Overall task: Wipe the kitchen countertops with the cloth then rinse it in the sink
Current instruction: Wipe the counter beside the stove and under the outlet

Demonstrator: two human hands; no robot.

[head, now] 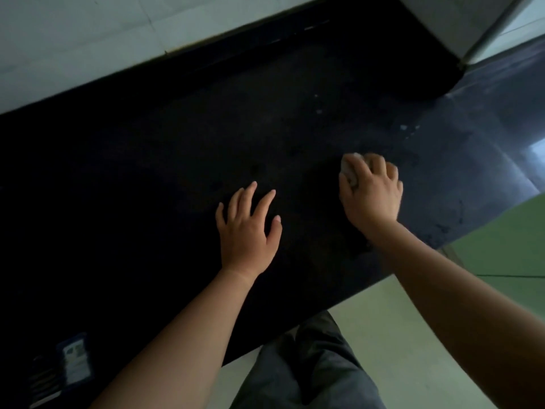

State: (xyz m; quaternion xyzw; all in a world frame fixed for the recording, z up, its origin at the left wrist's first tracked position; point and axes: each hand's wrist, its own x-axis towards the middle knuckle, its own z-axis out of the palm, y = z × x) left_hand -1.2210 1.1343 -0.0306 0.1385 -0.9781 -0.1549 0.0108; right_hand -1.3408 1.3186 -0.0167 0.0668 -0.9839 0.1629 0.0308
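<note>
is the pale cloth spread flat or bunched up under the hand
Bunched up. The small pale cloth shows only as a wad poking out past the fingers of the right hand, which presses it onto the dark glossy countertop.

Black countertop (147, 172), pale cloth (349, 168)

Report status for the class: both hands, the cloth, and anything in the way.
Left hand open, flat on black countertop. Right hand closed on cloth, pressing it down. Pale specks ahead; nothing blocking.
</note>
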